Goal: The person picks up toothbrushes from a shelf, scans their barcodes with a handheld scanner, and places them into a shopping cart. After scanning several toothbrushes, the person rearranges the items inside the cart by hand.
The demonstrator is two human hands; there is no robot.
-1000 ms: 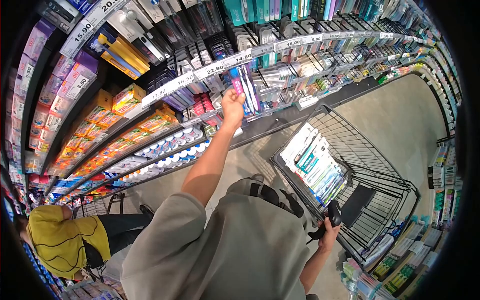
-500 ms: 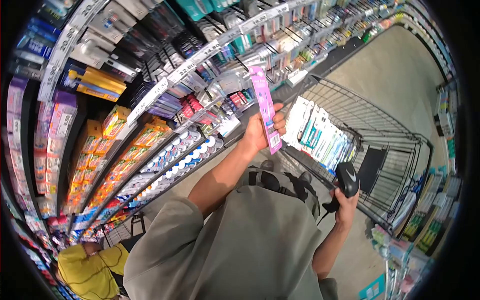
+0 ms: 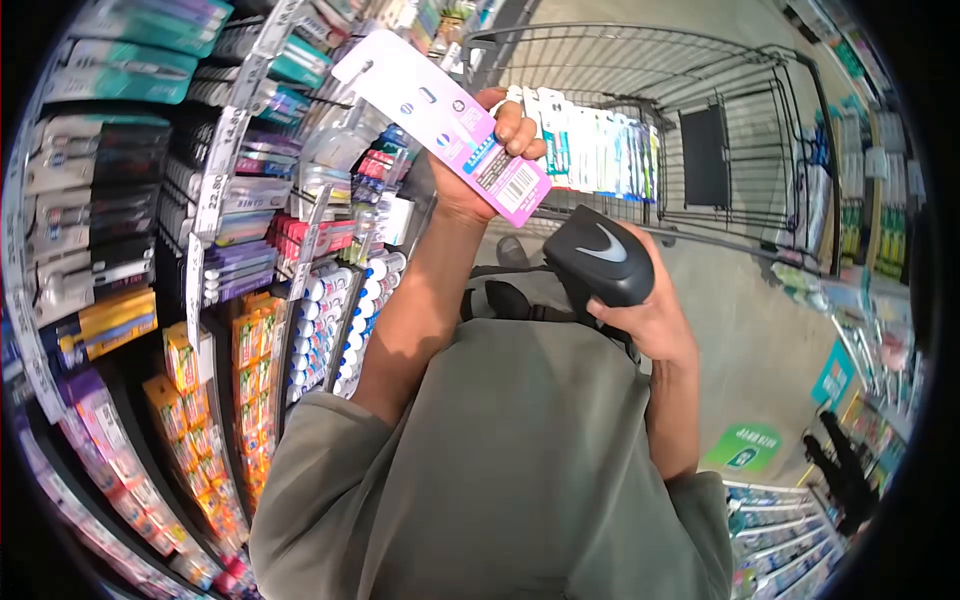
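My left hand (image 3: 487, 150) is closed around the lower part of a long pink hang-card pack (image 3: 440, 115). The pack is tilted, with its printed back and barcode facing me and its hanging hole at the upper left. Its contents are hidden. My right hand (image 3: 650, 300) grips a black handheld barcode scanner (image 3: 600, 255) with a grey curved mark on top. The scanner's head is to the right of and just below the pack's barcode end, apart from it. Beyond my hands, a wire shopping cart (image 3: 745, 225) holds a row of packaged toothbrushes (image 3: 600, 150).
Shelves with hanging packs and price strips (image 3: 212, 190) rise on my left. Orange boxes (image 3: 255, 350) and white-and-blue tubes (image 3: 320, 315) fill the lower rows. More shelves (image 3: 780, 540) stand at right, near a green floor sticker (image 3: 743, 447) and a dark figure (image 3: 845, 470).
The pack has come closer, with its barcode side now plainly visible. My right hand has raised the scanner up and leftward toward it. The view has turned; the person in yellow is out of sight.
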